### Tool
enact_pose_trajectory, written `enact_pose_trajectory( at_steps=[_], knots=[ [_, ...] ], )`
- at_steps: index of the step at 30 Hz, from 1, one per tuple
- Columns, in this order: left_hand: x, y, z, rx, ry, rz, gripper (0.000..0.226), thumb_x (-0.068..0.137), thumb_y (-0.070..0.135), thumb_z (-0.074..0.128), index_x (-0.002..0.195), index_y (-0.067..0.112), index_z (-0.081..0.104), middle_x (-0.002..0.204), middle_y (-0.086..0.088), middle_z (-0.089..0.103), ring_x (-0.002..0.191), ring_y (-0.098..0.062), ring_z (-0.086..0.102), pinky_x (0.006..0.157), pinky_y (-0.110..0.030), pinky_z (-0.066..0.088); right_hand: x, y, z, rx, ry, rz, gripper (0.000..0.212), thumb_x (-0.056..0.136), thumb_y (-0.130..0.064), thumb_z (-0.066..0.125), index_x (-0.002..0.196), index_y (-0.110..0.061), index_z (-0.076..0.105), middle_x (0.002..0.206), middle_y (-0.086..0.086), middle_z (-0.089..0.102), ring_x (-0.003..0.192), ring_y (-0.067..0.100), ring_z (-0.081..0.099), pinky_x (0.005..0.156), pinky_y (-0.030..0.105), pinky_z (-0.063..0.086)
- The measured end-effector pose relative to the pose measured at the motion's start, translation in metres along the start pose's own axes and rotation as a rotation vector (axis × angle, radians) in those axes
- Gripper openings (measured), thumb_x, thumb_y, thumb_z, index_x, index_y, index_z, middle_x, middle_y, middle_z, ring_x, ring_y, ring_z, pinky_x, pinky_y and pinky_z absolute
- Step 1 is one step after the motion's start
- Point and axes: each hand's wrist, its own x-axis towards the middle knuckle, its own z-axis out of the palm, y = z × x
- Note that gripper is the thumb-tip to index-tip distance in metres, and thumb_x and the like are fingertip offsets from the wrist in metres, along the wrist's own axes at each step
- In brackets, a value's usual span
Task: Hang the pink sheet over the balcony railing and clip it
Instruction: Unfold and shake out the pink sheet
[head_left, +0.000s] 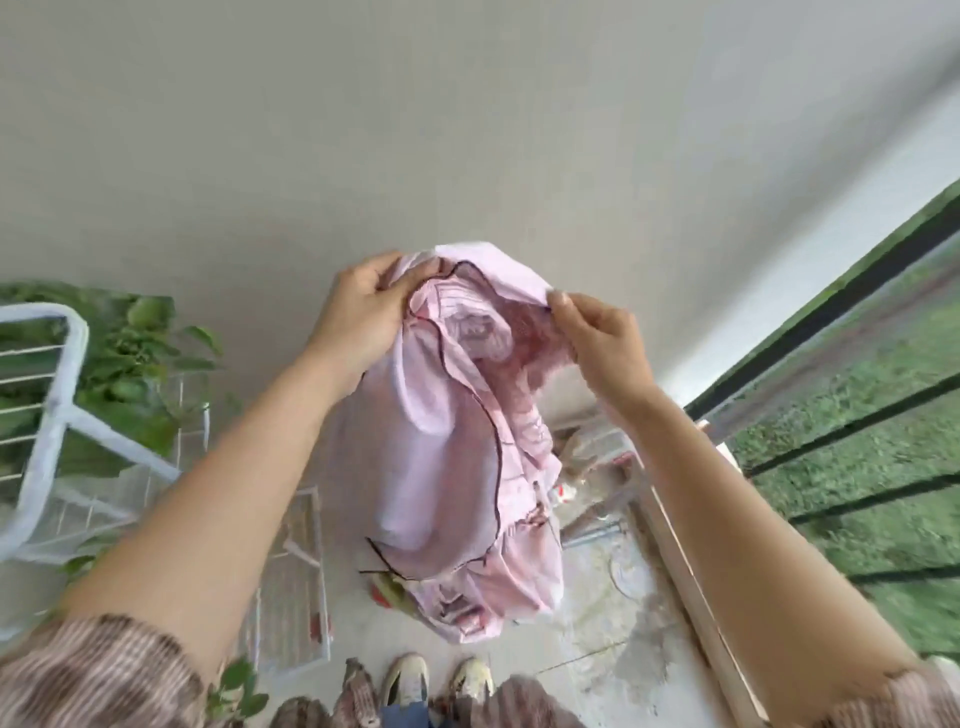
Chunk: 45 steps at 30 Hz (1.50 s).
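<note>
Bunched pink sheet (457, 441) held up at chest height before the wall, hanging toward the floor (613, 613). Left hand (358, 317) and right hand (597, 338) both closed on its top edge. Balcony railing (831, 306) off right, apart.

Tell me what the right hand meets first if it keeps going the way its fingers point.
The right hand points up-left, already pinching the sheet; more bunched sheet lies first, then probably the left hand. Depth unclear.
</note>
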Motion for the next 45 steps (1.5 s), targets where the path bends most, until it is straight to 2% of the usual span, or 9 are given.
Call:
enact_pose_trajectory(
  at_steps=[4,10,13,16,18,22,31,38,45],
  knots=[
    [0.009,0.072,-0.016,-0.082,-0.040,0.131,0.025,0.090,0.030,0.058,0.067,0.022,0.065,0.067,0.008,0.061,0.061,0.001,0.054,0.064,-0.016,0.043,0.001,-0.046,-0.021,0.018,-0.158,-0.114,0.028,0.081,-0.035,0.071,0.097,-0.013,0.070,0.083,0.011,0.058,0.076,0.018,0.052,0.075,0.035,0.043],
    [0.003,0.141,-0.031,-0.170,-0.482,0.137,0.032,0.065,0.050,0.071,0.071,0.019,0.067,0.066,0.005,0.068,0.061,-0.006,0.064,0.063,-0.018,0.052,0.010,-0.023,0.005,-0.535,-0.393,-0.028,0.071,0.075,-0.030,0.079,0.137,-0.034,0.045,0.135,0.008,0.048,0.128,0.020,0.039,0.113,0.038,0.027],
    [-0.004,0.153,-0.035,-0.117,-0.598,0.123,0.030,0.062,0.047,0.065,0.063,0.018,0.073,0.064,0.004,0.071,0.059,-0.006,0.067,0.060,-0.016,0.053,0.012,-0.030,0.018,-0.536,-0.404,-0.011,0.020,0.088,-0.029,0.066,0.102,-0.015,0.069,0.108,0.008,0.066,0.105,0.021,0.057,0.097,0.031,0.043],
    [-0.006,0.158,-0.050,-0.144,-0.593,0.025,0.034,0.054,0.048,0.071,0.062,0.016,0.075,0.064,0.000,0.072,0.059,-0.010,0.069,0.060,-0.018,0.055,0.009,-0.050,0.006,-0.628,-0.493,-0.014,0.030,0.092,-0.023,0.061,0.065,-0.011,0.061,0.065,0.002,0.051,0.064,0.013,0.046,0.061,0.016,0.038],
    [-0.006,0.157,-0.061,-0.151,-0.603,-0.004,0.042,0.045,0.051,0.080,0.065,0.015,0.076,0.067,-0.002,0.073,0.061,-0.012,0.069,0.061,-0.020,0.056,0.012,-0.057,-0.010,-0.502,-0.525,0.101,0.011,0.088,-0.012,0.061,0.088,-0.006,0.071,0.077,0.005,0.063,0.073,0.014,0.056,0.074,0.024,0.049],
    [-0.013,0.160,-0.062,-0.084,-0.705,-0.017,0.045,0.045,0.051,0.084,0.071,0.015,0.076,0.071,-0.003,0.073,0.064,-0.013,0.069,0.063,-0.021,0.056,0.014,-0.070,-0.009,-0.074,-0.550,0.187,0.059,0.082,0.000,0.052,0.130,-0.034,0.044,0.092,0.014,0.073,0.082,0.024,0.070,0.082,0.036,0.055],
    [-0.016,0.163,-0.088,-0.040,-0.669,0.017,0.047,0.048,0.051,0.084,0.075,0.014,0.076,0.074,-0.005,0.073,0.066,-0.013,0.069,0.063,-0.020,0.055,0.026,-0.065,0.019,-0.655,-0.648,0.038,0.019,0.088,-0.004,0.044,0.086,-0.004,0.063,0.072,0.004,0.065,0.075,0.025,0.065,0.062,0.026,0.050],
    [-0.014,0.166,-0.084,-0.081,-0.653,0.025,0.045,0.047,0.045,0.086,0.072,0.010,0.074,0.068,-0.007,0.071,0.061,-0.015,0.067,0.061,-0.020,0.054,0.021,-0.073,0.041,-0.688,-0.771,-0.032,0.055,0.079,-0.001,0.067,0.131,-0.016,0.055,0.131,0.002,0.055,0.122,0.018,0.049,0.098,0.026,0.041],
    [-0.009,0.156,-0.117,0.071,-0.466,-0.056,0.057,0.048,0.053,0.086,0.089,0.014,0.076,0.091,-0.007,0.075,0.079,-0.016,0.071,0.073,-0.025,0.057,0.034,-0.076,-0.015,-1.085,-0.496,-0.059,0.041,0.091,-0.043,0.057,0.096,-0.004,0.068,0.091,0.015,0.071,0.073,0.026,0.064,0.060,0.025,0.044]
  ],
)
